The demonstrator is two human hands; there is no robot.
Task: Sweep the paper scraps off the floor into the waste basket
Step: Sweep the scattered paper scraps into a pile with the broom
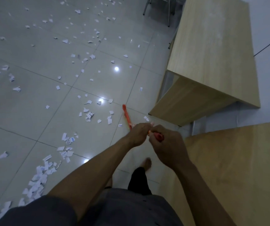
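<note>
White paper scraps lie scattered over the grey tiled floor, and a denser band of scraps runs along the lower left. Both my hands hold an orange broom handle that slants down toward the floor. My left hand grips it lower down. My right hand grips its red top end. The broom's head is hidden from me. No waste basket is in view.
A light wooden desk stands at the right, and a second wooden surface is close by my right arm. Metal chair legs show at the top. My bare foot is on the floor below my hands.
</note>
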